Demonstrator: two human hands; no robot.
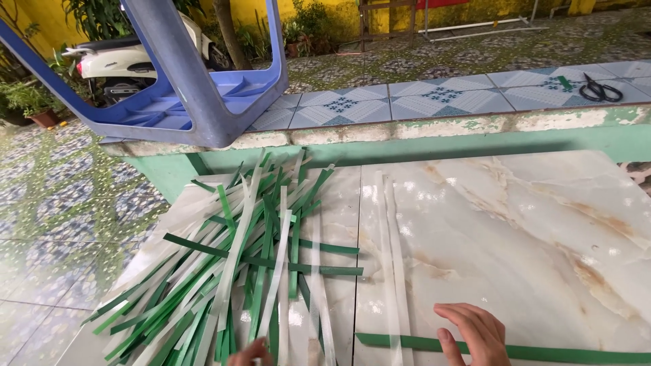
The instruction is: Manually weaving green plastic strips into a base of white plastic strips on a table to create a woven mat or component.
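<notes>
The right hand (475,332) lay flat and open near the bottom edge of the counter (529,230), holding nothing. Its fingers pressed down on a long green strip (569,354) that ran sideways across the shiny marble top. The same fingers sat just beside two white strips (390,271) that lay next to each other and pointed away from the person, crossing over the green one.

The left hand (249,352) only peeked in at the bottom of the view. Just a few fingertips showed, so I could not tell if it was open or closed. It touched the near end of a big messy pile of strips (237,271), green and white ones mixed up and crossing each other on the left part of the counter.

Behind the counter ran a low green wall with a tiled ledge (434,98) on top. A blue plastic stool (196,88) lay tipped over on the left end of the ledge. Black scissors (600,88) lay far off on the right end. A white scooter (129,64) stood behind the stool, near some green plants (27,98).
</notes>
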